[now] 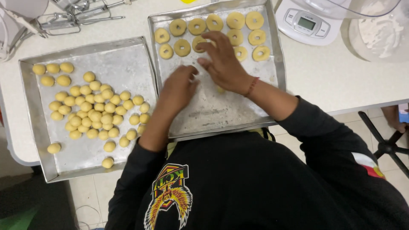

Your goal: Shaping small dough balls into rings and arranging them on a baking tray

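Your right hand (221, 64) lies spread, palm down, over the right tray (279, 64), its fingertips touching a pressed dough ring (199, 42) in the second row. Whether it grips that ring or only rests on it, you cannot tell. Your left hand (179, 87) sits just beside it on the same tray, fingers curled loosely toward the bare metal; what it pinches, if anything, is hidden, so you cannot tell its state.

Count the rings on the right tray: five across the far row, a sixth at the left end just below it, and about six more in the second row, so roughly twelve, each round with a dent in the middle. One small scrap of dough (220, 89) peeks out from under your right wrist. The near half of this tray is bare and dusted with flour.

The left tray (30, 115) holds plain dough balls (91, 115), close to fifty: five in a loose group at the far left corner, a dense cluster in the middle, and three strays near the front edge.

Both trays sit side by side on the white worktop (341, 76). Beyond them you have one kitchen scale (304, 23), one clear bowl (377, 27) smeared with flour, and mixer beaters (72, 17).
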